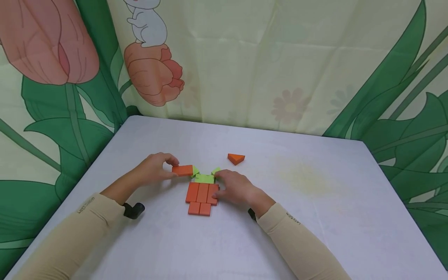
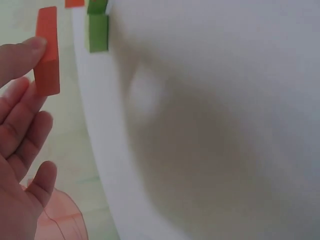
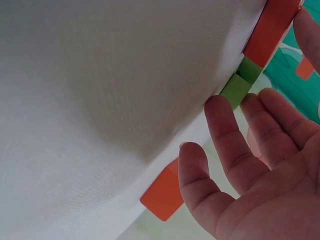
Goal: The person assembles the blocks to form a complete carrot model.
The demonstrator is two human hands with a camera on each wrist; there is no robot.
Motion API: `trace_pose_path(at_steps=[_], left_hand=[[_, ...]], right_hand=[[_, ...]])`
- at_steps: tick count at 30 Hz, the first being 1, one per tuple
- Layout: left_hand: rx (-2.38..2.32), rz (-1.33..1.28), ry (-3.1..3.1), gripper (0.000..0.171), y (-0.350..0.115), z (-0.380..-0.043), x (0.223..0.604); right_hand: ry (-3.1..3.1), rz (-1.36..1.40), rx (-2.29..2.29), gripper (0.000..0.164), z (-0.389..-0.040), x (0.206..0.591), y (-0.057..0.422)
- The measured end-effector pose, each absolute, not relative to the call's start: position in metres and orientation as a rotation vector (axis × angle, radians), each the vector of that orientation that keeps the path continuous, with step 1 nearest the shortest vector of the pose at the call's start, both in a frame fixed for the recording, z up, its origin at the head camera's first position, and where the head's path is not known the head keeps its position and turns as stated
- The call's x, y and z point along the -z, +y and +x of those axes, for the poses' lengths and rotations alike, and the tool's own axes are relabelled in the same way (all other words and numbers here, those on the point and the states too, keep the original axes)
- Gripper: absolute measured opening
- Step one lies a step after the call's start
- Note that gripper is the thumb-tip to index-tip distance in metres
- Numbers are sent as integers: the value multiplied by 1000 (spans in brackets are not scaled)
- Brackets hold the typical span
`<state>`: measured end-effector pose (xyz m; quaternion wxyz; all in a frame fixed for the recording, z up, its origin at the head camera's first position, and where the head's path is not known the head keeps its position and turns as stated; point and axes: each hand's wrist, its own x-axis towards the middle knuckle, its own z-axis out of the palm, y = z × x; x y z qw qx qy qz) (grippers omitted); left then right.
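My left hand (image 1: 153, 168) pinches an orange rectangular block (image 1: 182, 170) between thumb and fingers, at the left of the layout. That block's right end meets a small green block (image 1: 195, 171) in the head view. On the other side, my right hand (image 1: 237, 187) rests against the layout with loosely bent fingers. Its fingertips touch the green block on the right (image 3: 236, 90), and its thumb lies at the edge of the orange blocks (image 1: 202, 193). A wider green block (image 1: 204, 178) sits directly above them. Two shorter orange blocks (image 1: 199, 209) lie below.
An orange triangular block (image 1: 236, 158) lies apart, behind my right hand on the white table (image 1: 315, 229). A patterned curtain (image 1: 245, 70) hangs behind the table's far edge. Dark wrist mounts (image 1: 134, 211) stick out below the sleeves.
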<state>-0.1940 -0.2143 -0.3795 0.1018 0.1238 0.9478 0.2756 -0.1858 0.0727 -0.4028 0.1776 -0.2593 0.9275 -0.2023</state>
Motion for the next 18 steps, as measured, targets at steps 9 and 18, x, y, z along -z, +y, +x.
trace_pose_path(at_steps=[9, 18], left_hand=[[-836, 631, 2770, 25, -191, -157, 378], [-814, 750, 2729, 24, -176, -127, 383]], right_hand=[[2629, -730, 563, 66, -185, 402, 72], [2627, -740, 572, 66, -184, 401, 72]])
